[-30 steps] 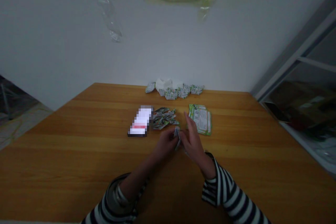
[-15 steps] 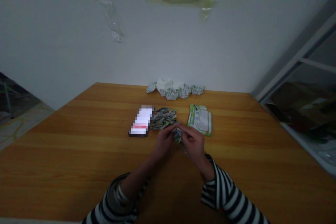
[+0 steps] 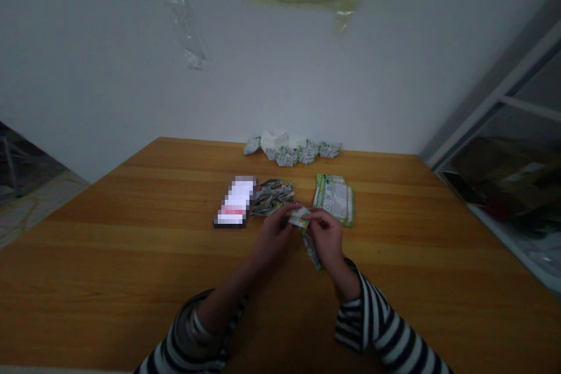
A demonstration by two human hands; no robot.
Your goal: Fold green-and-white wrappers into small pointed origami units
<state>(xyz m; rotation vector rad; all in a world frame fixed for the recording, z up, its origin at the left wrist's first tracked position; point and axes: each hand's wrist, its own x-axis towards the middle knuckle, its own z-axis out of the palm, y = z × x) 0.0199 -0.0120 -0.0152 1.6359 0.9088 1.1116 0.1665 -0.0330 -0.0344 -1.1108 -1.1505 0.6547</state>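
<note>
The left hand [image 3: 274, 239] and right hand [image 3: 328, 239] both grip a folded green-and-white wrapper strip [image 3: 299, 217] between the fingertips — its tail hangs down past the right hand, above the desk [image 3: 131, 245]. Just ahead lie a heap of folded strips [image 3: 272, 197], a flat green printed packet [image 3: 335, 199] and a pixelated rectangular object [image 3: 234, 201]

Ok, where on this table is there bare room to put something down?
Bare wood lies left of the phone, right of the green printed packet, and nearer you than the left hand and right hand. Crowded mid-table: folded wrappers fill the gap between phone and packet.
</note>
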